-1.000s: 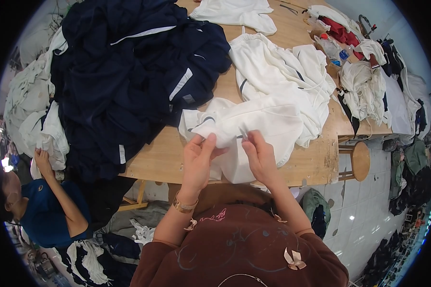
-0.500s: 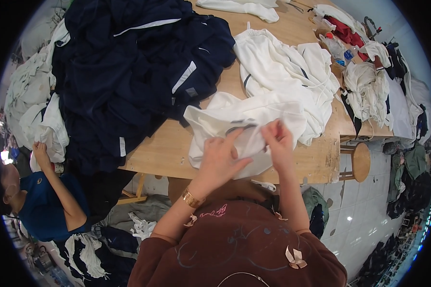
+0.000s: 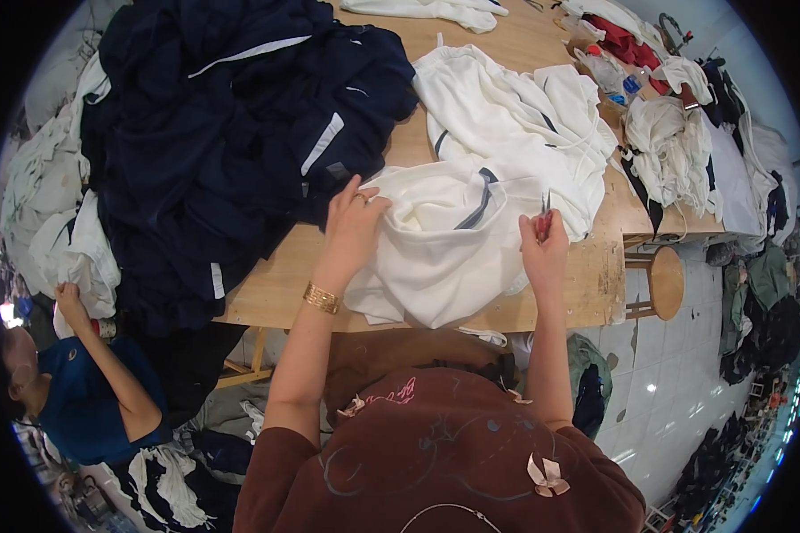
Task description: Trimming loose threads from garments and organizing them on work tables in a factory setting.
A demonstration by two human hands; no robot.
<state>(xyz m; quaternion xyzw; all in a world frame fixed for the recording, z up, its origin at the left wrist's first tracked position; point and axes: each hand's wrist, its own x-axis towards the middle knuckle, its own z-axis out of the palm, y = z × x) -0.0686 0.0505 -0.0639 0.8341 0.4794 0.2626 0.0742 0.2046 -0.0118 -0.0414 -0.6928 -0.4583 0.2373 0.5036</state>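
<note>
"Checking your right hand point(image 3: 548, 250): what's in its grip?"

"Red-handled snips point(image 3: 543, 223); your grip is closed around them, blades pointing up."

"And your left hand point(image 3: 352, 233)?"

"Partly spread at the left rim of your white garment point(image 3: 436, 280); I can't tell whether it pinches the cloth."

"Where's that garment?"

"At your worktop point(image 3: 262, 289)'s near edge, right of the navy pile point(image 3: 213, 160)."

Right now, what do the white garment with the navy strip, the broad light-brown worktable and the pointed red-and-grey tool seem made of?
White garment: matte cloth, draping in soft folds; fibre unclear. Worktable: smooth wood or wood-look board, by its tan colour and worn edge. Tool in the right hand: grey tips, probably metal; red part unclear.
</note>
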